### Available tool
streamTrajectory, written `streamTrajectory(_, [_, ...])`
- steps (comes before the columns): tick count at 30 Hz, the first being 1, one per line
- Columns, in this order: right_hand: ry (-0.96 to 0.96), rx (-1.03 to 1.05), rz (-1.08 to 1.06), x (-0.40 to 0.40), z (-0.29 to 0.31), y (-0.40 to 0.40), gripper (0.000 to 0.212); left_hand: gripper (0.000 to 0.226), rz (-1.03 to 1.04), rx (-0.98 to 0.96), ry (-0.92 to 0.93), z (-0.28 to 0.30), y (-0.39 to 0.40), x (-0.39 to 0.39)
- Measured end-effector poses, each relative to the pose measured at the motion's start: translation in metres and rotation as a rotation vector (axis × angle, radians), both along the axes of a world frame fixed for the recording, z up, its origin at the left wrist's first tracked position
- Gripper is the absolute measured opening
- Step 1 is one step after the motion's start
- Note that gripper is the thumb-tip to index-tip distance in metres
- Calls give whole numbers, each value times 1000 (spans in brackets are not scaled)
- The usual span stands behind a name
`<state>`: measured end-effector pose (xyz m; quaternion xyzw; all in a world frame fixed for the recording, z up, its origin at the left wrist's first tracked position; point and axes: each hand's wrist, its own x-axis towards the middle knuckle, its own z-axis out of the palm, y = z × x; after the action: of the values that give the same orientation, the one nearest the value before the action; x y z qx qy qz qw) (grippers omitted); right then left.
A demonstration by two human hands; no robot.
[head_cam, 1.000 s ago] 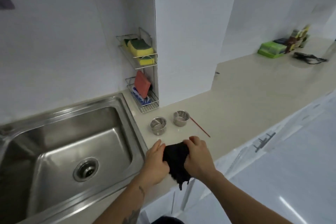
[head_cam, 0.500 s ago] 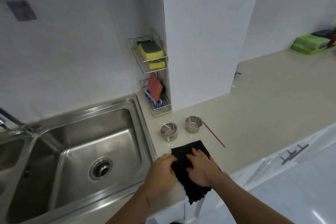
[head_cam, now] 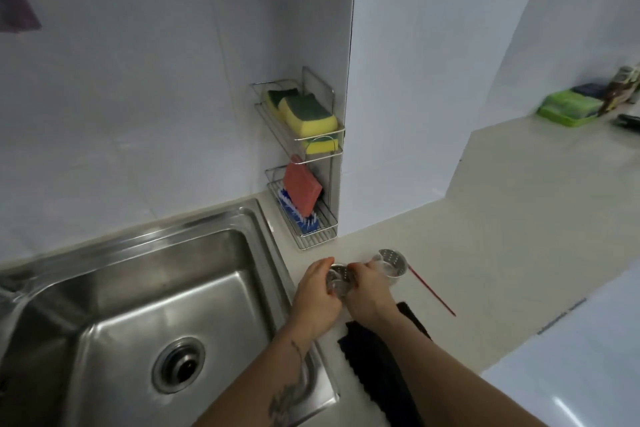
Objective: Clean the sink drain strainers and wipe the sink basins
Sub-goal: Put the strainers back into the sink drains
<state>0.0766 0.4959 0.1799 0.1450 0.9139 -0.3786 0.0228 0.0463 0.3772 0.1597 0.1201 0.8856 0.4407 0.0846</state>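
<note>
A small steel drain strainer (head_cam: 337, 280) is just above the beige counter, right of the sink. My left hand (head_cam: 314, 295) grips it from the left and my right hand (head_cam: 370, 291) pinches its right rim. A second perforated strainer (head_cam: 393, 262) stands on the counter just behind my right hand. The black cloth (head_cam: 379, 354) lies flat on the counter under my right forearm, hanging over the front edge. The steel sink basin (head_cam: 149, 288) is at the left, its drain hole (head_cam: 178, 365) without a strainer.
A thin red stick (head_cam: 433, 291) lies on the counter right of the strainers. A two-tier wire rack (head_cam: 313, 236) in the corner holds yellow-green sponges (head_cam: 308, 114), a red sponge and a blue brush. Green packs (head_cam: 568, 107) sit far right on the counter.
Both hands have let go of the black cloth, left it spread on the counter, and moved forward to take hold of the left strainer. The camera has come closer and tilted down.
</note>
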Motion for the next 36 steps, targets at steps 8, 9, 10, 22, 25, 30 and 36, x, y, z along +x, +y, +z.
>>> streamTrajectory(8, [51,-54,-100,3,-18,-8,29,77,-45,-3,-67,-23,-20,-7])
streamTrajectory(9, [46,-54,-97,2,-19,-11,29,78,-42,10,-73,-23,-25,-6])
streamTrajectory(10, [45,-55,-95,2,-18,-14,29,79,-36,22,-76,-23,-29,-5])
streamTrajectory(22, [83,84,279,-58,1,-119,23,63,214,323,-14,-2,-156,-17])
streamTrajectory(25, [86,59,346,-74,-2,-167,17,57,347,358,-39,-5,-197,-20])
streamTrajectory(30, [-57,-93,393,-91,-33,-238,15,47,525,348,-165,-32,-257,-21])
streamTrajectory(36, [-278,-182,339,-98,-99,-286,21,55,621,327,-397,-90,-300,-31])
